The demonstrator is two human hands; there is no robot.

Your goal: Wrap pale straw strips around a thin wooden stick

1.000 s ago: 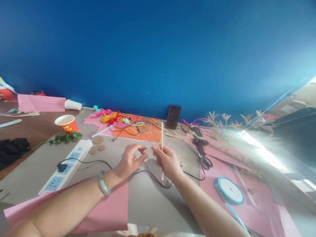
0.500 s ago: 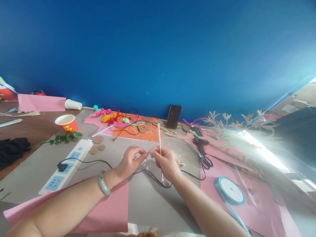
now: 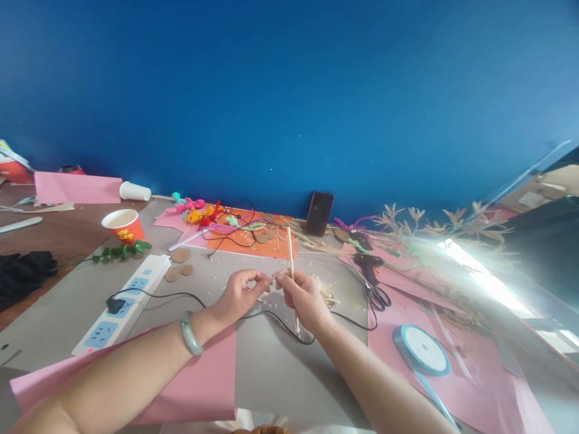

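My right hand is closed around a thin pale wooden stick, which stands nearly upright and passes through the fingers. Its lower end has a small pale lump. My left hand, below which a green bangle circles the wrist, pinches with thumb and forefinger. The fingertips of both hands nearly meet, and whatever small thing lies between them is too tiny to make out. Pale curled shavings lie just behind my right hand, with small scraps scattered around both hands.
A power strip, red paper cup and round wooden slices are at left. Behind stand a phone and orange paper. Scissors, a glue gun and a ribbon roll lie right. A black cable crosses beneath my hands.
The top of the stick has tipped slightly to the left. Both hands stay in almost the same place and grip.
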